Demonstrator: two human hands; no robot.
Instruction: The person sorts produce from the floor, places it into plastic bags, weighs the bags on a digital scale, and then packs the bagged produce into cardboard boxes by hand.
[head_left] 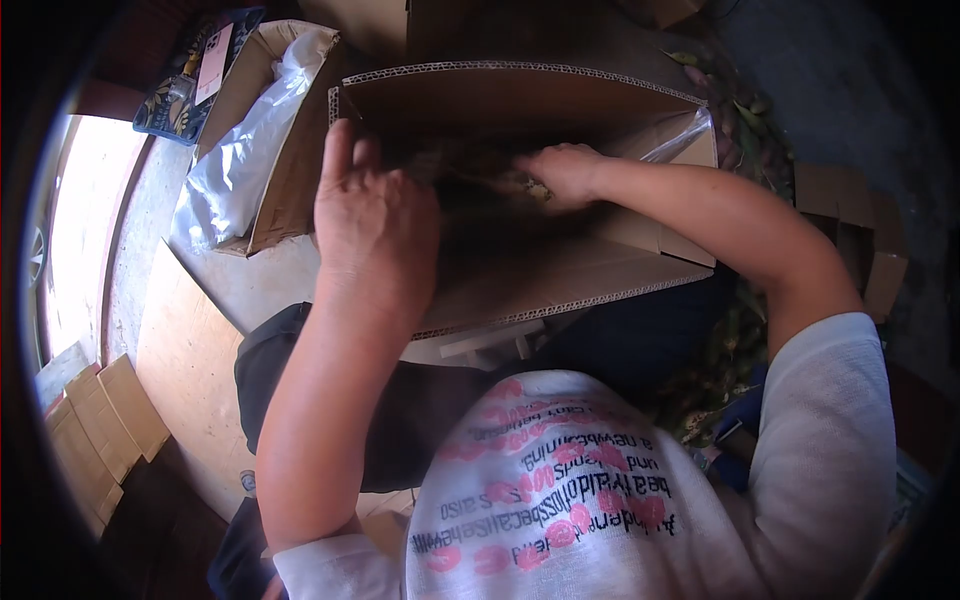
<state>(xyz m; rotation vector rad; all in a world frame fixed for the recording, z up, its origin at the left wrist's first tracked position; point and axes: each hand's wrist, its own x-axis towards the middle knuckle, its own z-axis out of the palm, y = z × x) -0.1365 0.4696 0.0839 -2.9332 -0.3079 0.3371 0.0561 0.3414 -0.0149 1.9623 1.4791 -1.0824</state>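
An open corrugated cardboard box sits in front of me, its inside dark. My left hand reaches over the near left side of the box, fingers spread and pointing into it. Deeper inside, my right hand has its fingers curled on something dark and mottled at the bottom; what it is cannot be made out. A clear plastic liner shows at the box's far right corner.
A second cardboard box with a crumpled clear plastic bag stands to the left. Behind it lies a patterned blue item with a pink phone. Flat cardboard pieces lie at lower left. More cardboard and leaves are on the right.
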